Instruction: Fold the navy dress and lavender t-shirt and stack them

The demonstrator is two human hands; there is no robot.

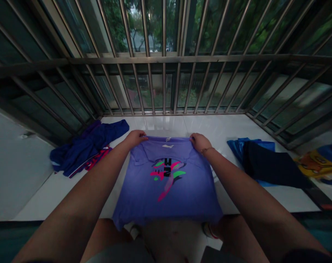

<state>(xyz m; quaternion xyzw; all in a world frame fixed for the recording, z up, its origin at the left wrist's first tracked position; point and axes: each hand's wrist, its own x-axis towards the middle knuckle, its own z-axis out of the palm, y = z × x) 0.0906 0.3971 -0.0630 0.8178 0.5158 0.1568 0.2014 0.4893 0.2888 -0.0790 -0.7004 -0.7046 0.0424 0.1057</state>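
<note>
A purple T-shirt (pixel 144 190) with a pink, green and black print lies spread over the white ledge (pixel 204 126), its lower hem hanging past the front edge. My left hand (pixel 137 138) pinches the shirt at the left of its far, collar end. At the right of that same end, my right hand (pixel 200 141) grips the fabric between thumb and fingers; a thin bracelet circles the wrist. Between the hands the top edge is stretched fairly straight, with the neck label showing.
A heap of dark blue clothes (pixel 86 146) with a pink patterned piece lies on the left. To the right are folded dark garments (pixel 270 164) over shiny blue cloth, and a yellow and blue printed cloth (pixel 323 162). Metal window bars (pixel 164 87) rise behind the ledge.
</note>
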